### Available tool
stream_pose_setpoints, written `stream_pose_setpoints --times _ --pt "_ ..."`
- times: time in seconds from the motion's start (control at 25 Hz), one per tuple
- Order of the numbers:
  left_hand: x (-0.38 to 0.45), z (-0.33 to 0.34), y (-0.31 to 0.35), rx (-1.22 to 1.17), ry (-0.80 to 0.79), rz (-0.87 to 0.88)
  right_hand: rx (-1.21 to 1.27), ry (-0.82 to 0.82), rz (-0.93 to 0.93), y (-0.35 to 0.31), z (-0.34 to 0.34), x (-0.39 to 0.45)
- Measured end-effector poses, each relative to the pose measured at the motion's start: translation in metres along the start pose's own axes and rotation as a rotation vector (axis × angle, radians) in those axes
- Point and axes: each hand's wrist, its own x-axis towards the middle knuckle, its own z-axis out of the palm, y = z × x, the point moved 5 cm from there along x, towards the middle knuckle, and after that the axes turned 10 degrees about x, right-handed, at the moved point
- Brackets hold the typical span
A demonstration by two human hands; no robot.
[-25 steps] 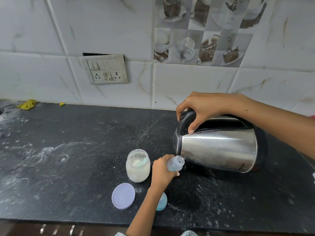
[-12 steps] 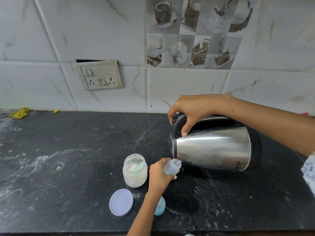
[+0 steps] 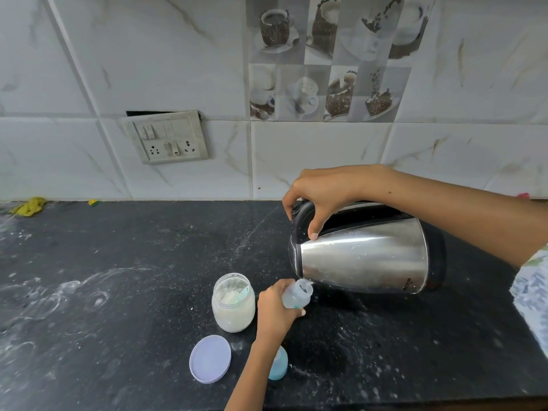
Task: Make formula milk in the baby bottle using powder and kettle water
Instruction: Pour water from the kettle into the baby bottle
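The right hand (image 3: 321,197) grips the tipped kettle (image 3: 364,256) by its handle, spout at the bottle (image 3: 297,295) the left hand (image 3: 274,307) grips steady for filling.

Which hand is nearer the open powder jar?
Left. The left hand grips the baby bottle just right of the powder jar; the right hand holds the kettle handle, farther away.

The left hand (image 3: 274,307) covers most of the baby bottle (image 3: 297,294), so its fill level cannot be told. The forearm hides part of the blue cap (image 3: 280,366). The patterned sleeve (image 3: 533,295) runs off the right edge.
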Motion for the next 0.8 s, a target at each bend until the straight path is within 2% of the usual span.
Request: stream_pose_setpoints --times 0.8 --pt "0.0 -0.001 0.0 0.023 -0.011 -0.022 -0.03 -0.046 -0.013 -0.01 0.001 0.014"
